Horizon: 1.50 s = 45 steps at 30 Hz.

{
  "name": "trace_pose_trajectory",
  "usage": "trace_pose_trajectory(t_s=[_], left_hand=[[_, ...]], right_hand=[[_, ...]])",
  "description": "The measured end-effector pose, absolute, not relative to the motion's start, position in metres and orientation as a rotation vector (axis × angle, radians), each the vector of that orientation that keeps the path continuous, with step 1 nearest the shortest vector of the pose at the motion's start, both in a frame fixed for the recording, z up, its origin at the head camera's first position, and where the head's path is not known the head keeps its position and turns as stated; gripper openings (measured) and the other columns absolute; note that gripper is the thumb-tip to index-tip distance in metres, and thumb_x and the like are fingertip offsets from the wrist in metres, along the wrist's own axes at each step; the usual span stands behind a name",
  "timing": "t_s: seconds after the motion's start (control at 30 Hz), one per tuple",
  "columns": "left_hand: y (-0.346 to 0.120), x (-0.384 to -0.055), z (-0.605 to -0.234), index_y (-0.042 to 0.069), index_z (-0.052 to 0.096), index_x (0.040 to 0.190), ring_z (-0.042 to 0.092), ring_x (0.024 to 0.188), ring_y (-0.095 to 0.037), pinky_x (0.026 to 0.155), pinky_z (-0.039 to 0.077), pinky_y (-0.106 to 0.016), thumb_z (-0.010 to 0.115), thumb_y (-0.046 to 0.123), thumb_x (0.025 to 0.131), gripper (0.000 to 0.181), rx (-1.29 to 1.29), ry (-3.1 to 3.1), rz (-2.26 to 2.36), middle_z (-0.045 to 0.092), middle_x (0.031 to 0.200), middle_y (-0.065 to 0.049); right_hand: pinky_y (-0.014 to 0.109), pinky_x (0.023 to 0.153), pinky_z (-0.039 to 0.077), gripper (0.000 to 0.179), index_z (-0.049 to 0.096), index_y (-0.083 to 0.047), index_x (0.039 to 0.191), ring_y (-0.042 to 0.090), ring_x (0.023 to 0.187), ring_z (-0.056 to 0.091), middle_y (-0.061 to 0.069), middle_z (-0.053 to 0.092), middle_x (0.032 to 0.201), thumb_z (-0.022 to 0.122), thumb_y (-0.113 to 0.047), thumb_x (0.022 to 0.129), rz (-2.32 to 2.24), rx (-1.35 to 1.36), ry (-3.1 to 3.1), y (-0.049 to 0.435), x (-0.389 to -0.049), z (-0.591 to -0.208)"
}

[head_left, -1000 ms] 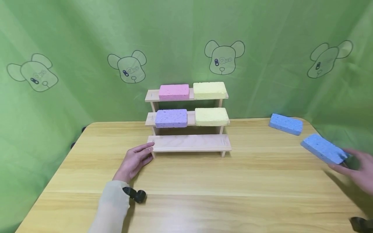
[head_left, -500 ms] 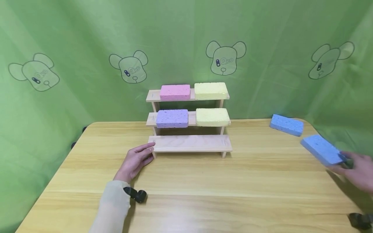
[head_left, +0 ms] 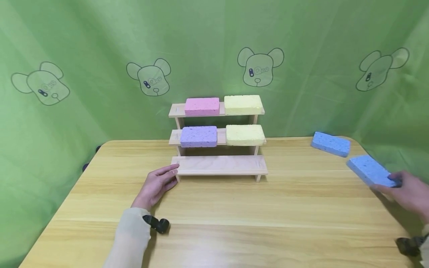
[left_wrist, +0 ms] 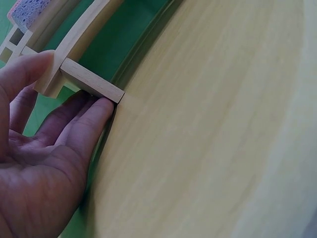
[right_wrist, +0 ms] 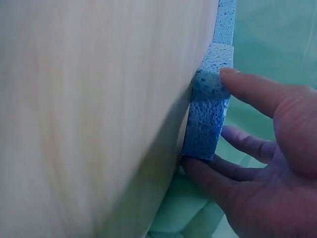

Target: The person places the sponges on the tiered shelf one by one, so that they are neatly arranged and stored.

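Note:
In the head view, my left hand [head_left: 155, 188] holds the left end of the lowest step of a three-step wooden rack [head_left: 221, 165]. The left wrist view shows the thumb over the step's end and fingertips against the rack's leg [left_wrist: 91, 80]. At the table's right edge, my right hand [head_left: 407, 191] grips the near end of a blue sponge [head_left: 370, 169]. In the right wrist view, the thumb lies on one side of this sponge [right_wrist: 205, 124], with fingers around its end. A second blue sponge [head_left: 330, 144] lies just behind it.
A pink sponge [head_left: 202, 106] and a yellow sponge [head_left: 242, 104] sit on the top step. On the middle step are a purple sponge [head_left: 199, 136] and another yellow sponge [head_left: 245, 134]. A green curtain [head_left: 204, 48] surrounds the wooden table [head_left: 251, 212].
My right hand has come slightly leftward and farther onto the blue sponge, its thumb and fingers now closer around the end. My left hand stays at the rack.

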<state>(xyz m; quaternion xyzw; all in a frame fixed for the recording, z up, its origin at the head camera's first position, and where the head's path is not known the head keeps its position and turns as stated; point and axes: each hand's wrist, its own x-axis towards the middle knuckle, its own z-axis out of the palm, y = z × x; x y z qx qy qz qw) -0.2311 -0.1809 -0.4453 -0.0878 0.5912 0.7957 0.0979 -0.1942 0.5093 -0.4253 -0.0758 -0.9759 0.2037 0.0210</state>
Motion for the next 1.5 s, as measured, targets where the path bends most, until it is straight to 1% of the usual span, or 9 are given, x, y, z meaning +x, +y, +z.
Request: trace_pose_trajectory(t_s=[0.5,0.77,0.83,0.93,1.0,1.07,1.17,1.4,1.5], left_hand=[[-0.182,-0.231,-0.446,-0.006,0.056,0.133,0.056,0.119,-0.026,0.097,0.05,-0.036,0.064,0.002,0.094,0.041,-0.246,1.758,2.349,0.046,0.145,-0.014],[-0.183,-0.23,-0.446,-0.005,0.056,0.133,0.054,0.121,-0.027,0.097,0.05,-0.035,0.064,0.003,0.094,0.041,-0.246,1.765,2.344,0.046,0.145,-0.012],[-0.182,-0.23,-0.446,-0.006,0.056,0.134,0.054,0.121,-0.028,0.097,0.05,-0.036,0.065,0.003,0.094,0.042,-0.24,1.765,2.342,0.046,0.145,-0.013],[-0.182,-0.23,-0.445,-0.006,0.054,0.134,0.055,0.121,-0.027,0.097,0.05,-0.036,0.065,0.003,0.094,0.043,-0.232,1.764,2.34,0.046,0.145,-0.013],[-0.181,-0.231,-0.444,-0.007,0.054,0.135,0.055,0.12,-0.027,0.097,0.05,-0.035,0.064,0.002,0.094,0.043,-0.239,1.757,2.345,0.047,0.145,-0.013],[-0.181,-0.231,-0.444,-0.007,0.054,0.135,0.056,0.119,-0.027,0.097,0.05,-0.035,0.064,0.002,0.094,0.043,-0.245,1.756,2.346,0.047,0.144,-0.013],[-0.18,-0.231,-0.444,-0.007,0.054,0.135,0.055,0.12,-0.027,0.097,0.05,-0.035,0.064,0.002,0.094,0.042,-0.248,1.755,2.346,0.047,0.144,-0.013],[-0.18,-0.23,-0.444,-0.007,0.055,0.134,0.055,0.12,-0.026,0.097,0.05,-0.035,0.064,0.002,0.094,0.042,-0.259,1.756,2.345,0.047,0.144,-0.013],[-0.181,-0.23,-0.446,-0.007,0.055,0.134,0.056,0.119,-0.026,0.097,0.05,-0.036,0.065,0.003,0.094,0.042,-0.261,1.76,2.349,0.047,0.144,-0.014]], right_hand=[[0.074,0.085,0.031,0.068,0.043,0.019,0.126,0.065,0.105,0.036,0.049,0.035,0.122,0.073,-0.03,0.09,0.736,-0.028,-2.942,0.498,-0.193,-0.422],[0.075,0.088,0.028,0.065,0.046,0.014,0.129,0.067,0.109,0.035,0.049,0.036,0.126,0.074,-0.03,0.09,0.789,0.056,-2.948,0.483,-0.194,-0.412],[0.055,0.096,0.041,0.065,0.046,0.014,0.129,0.067,0.11,0.036,0.047,0.037,0.127,0.074,-0.029,0.09,0.835,0.058,-2.947,0.478,-0.194,-0.408],[0.015,0.08,0.049,0.063,0.047,0.013,0.129,0.055,0.11,0.049,0.045,0.039,0.128,0.075,-0.027,0.089,0.9,0.075,-2.942,0.471,-0.193,-0.403],[0.001,0.061,0.039,0.061,0.048,0.01,0.128,0.024,0.106,0.062,0.041,0.039,0.13,0.076,-0.026,0.088,0.935,0.079,-2.935,0.467,-0.193,-0.4],[0.001,0.063,0.04,0.058,0.049,0.007,0.128,-0.006,0.098,0.056,0.04,0.037,0.132,0.076,-0.025,0.088,0.98,0.095,-2.933,0.464,-0.193,-0.397],[0.001,0.066,0.042,0.055,0.049,0.004,0.128,-0.024,0.089,0.037,0.036,0.038,0.134,0.076,-0.023,0.088,1.035,0.121,-2.922,0.461,-0.192,-0.395],[0.004,0.069,0.044,0.053,0.055,0.001,0.128,-0.023,0.094,0.041,-0.015,0.046,0.122,0.078,-0.023,0.087,1.009,0.197,-2.894,0.453,-0.192,-0.394],[0.004,0.07,0.043,0.054,0.056,-0.002,0.13,-0.023,0.094,0.041,-0.01,0.048,0.125,0.077,-0.027,0.087,1.003,0.196,-2.901,0.448,-0.193,-0.392]])
